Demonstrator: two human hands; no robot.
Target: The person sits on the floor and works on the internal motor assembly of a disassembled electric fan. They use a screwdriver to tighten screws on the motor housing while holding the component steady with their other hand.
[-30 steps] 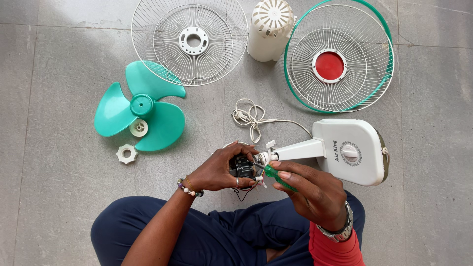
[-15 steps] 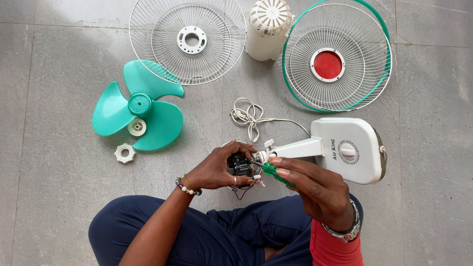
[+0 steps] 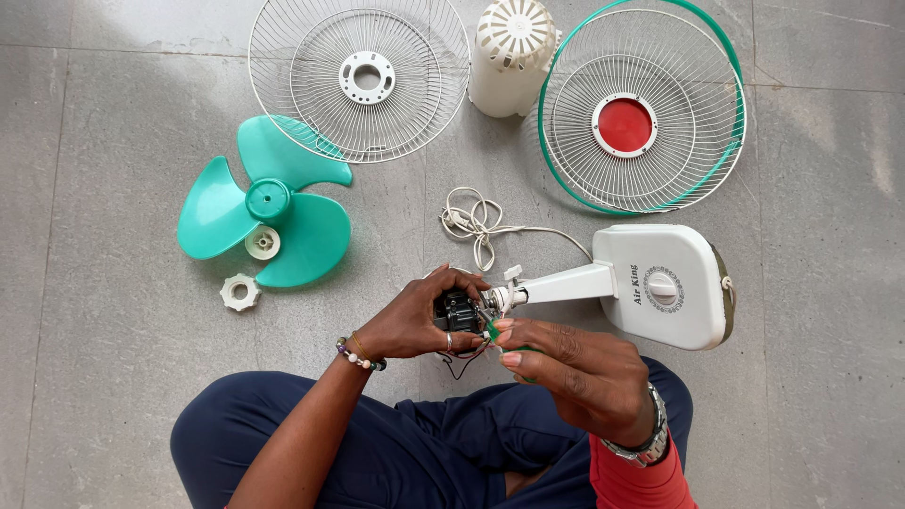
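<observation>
The left hand point(image 3: 415, 320) was curled tight around a small black motor block point(image 3: 459, 309) at the end of the white fan neck point(image 3: 561, 283), fingers wrapped over its top and holding it just above the lap. The right hand point(image 3: 575, 372) was pinched shut on a green-handled tool point(image 3: 494, 332), its tip set against the block where thin dark wires point(image 3: 460, 358) hung loose below. What the tip met was hidden by the fingers. To do this well, the left grip needed to keep the block from twisting while the tool was kept square to its seat, with the dangling wires kept out from under the tip. The neck ran right to the white fan base point(image 3: 665, 287) lying on the floor point(image 3: 113, 188). Beyond lay a coiled white cord point(image 3: 471, 221), a teal blade point(image 3: 269, 221), a white nut point(image 3: 239, 291), two wire guards point(image 3: 358, 75) point(image 3: 641, 108) and a white motor cover point(image 3: 512, 57).
</observation>
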